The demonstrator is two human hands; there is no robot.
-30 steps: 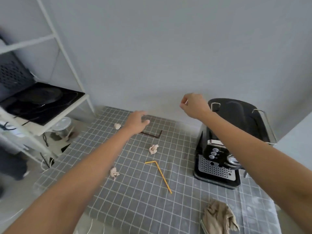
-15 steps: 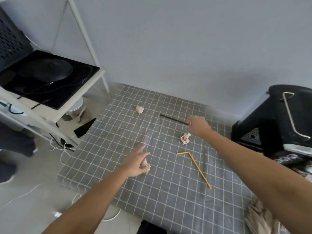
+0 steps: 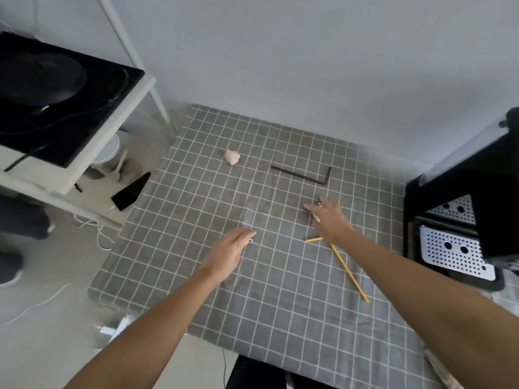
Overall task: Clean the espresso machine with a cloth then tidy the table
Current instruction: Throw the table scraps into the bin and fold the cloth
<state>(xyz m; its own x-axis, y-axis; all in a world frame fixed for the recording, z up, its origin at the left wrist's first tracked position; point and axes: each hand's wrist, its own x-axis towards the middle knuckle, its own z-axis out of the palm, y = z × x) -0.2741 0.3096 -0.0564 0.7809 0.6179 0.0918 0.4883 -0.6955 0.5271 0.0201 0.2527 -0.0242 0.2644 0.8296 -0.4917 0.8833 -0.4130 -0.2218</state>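
Head view: both hands low over the checked counter

Head camera looks down on two bare forearms reaching in from the bottom of the frame. Right hand [image 3: 328, 220] sits centre-right, fingers spread and curled downward, with a small pale crumpled scrap [image 3: 317, 218] showing under its fingers; whether the grip has closed on it cannot be told. Left hand [image 3: 230, 252] lies at the centre, palm down, fingers extended and loosely together, a tiny pale bit just visible at its fingertips; its grip is likewise unclear.

Just below the right wrist a bent yellow straw [image 3: 346, 269] runs toward the lower right. Above the right hand a dark L-shaped straw [image 3: 302, 175] lies flat. Further toward the upper centre, a crumpled pinkish paper ball [image 3: 232, 157] rests alone.

All of these lie on the counter [image 3: 280, 318], covered in grey cloth with a white grid. Espresso machine [image 3: 460, 220] stands at the right edge, partly cut off. A white shelf [image 3: 92, 153] holding a black cooktop [image 3: 56, 88] fills the upper left.
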